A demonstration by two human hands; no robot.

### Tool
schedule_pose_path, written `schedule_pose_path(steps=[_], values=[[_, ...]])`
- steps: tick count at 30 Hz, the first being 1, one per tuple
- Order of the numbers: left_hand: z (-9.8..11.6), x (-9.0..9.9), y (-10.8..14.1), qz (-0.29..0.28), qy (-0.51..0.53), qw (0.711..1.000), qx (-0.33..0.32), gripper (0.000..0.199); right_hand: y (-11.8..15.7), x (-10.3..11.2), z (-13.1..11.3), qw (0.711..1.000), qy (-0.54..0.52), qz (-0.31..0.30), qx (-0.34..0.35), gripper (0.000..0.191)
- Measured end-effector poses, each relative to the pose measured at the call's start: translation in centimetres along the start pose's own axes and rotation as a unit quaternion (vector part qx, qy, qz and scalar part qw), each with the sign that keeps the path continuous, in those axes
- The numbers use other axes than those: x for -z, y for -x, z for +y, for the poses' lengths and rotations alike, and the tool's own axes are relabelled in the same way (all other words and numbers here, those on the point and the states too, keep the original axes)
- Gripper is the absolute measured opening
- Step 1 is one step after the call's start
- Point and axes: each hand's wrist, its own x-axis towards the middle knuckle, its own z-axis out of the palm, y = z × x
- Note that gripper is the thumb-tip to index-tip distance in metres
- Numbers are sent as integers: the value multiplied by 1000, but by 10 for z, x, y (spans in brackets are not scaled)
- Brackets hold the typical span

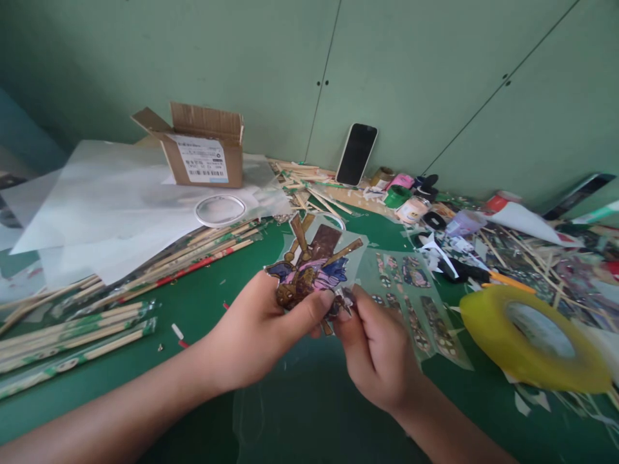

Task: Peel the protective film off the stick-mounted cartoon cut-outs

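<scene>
A glossy paper cutout, coloured brown, gold, blue and pink, is held up between both hands over the green table. My left hand grips its left and lower side, thumb pressed on the front. At its lower right edge, my right hand pinches with thumb and fingers around a small part I cannot make out. Fingers hide the cutout's lower portion. Just beyond the right hand lies a clear sheet with more printed pieces, partly covered by that hand.
At the right sits a big roll of yellowish tape. Wrapped chopsticks lie at the left, near white sheets and an opened cardboard box. A phone leans on the green wall. Small paint jars and scraps crowd the back right.
</scene>
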Motion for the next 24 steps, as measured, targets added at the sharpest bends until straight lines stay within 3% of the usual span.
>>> schedule_pose_path(steps=[5, 12, 24], values=[[-2, -4, 0, 21, 23, 999, -25, 31, 0, -2, -1, 996, 77, 38, 27, 13], [-2, -5, 0, 28, 1, 1000, -10, 33, 2, -9, 2, 980, 171, 84, 57, 14], [-2, -6, 2, 13, 45, 999, 21, 43, -2, -6, 3, 981, 174, 75, 45, 16]])
